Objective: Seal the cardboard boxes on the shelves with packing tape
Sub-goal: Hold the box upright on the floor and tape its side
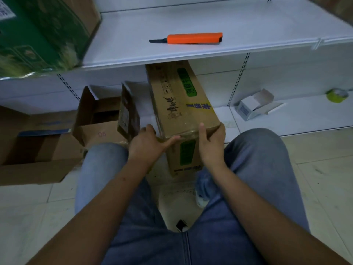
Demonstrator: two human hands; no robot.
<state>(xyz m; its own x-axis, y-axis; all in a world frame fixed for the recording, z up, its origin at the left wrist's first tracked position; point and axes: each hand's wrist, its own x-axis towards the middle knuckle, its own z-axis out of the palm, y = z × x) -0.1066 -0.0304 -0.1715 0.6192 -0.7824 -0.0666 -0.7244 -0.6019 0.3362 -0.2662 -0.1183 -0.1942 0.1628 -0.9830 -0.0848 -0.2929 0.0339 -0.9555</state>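
A long brown cardboard box (177, 104) with green labels lies closed on the bottom shelf, its near end sticking out between my knees. My left hand (147, 144) grips its near left corner, thumb stretched along the front top edge. My right hand (210, 142) grips the near right corner, thumb on the top face. An orange utility knife (193, 38) with its blade out lies on the white shelf (133, 52) above. A roll of tape (337, 95) with a green core sits on the bottom shelf at the far right.
An open brown box (99, 121) with raised flaps stands left of the held box. A larger open box (32, 155) sits at the far left on the floor. A green carton (38, 33) fills the upper shelf's left. A small white open box (254, 105) lies right.
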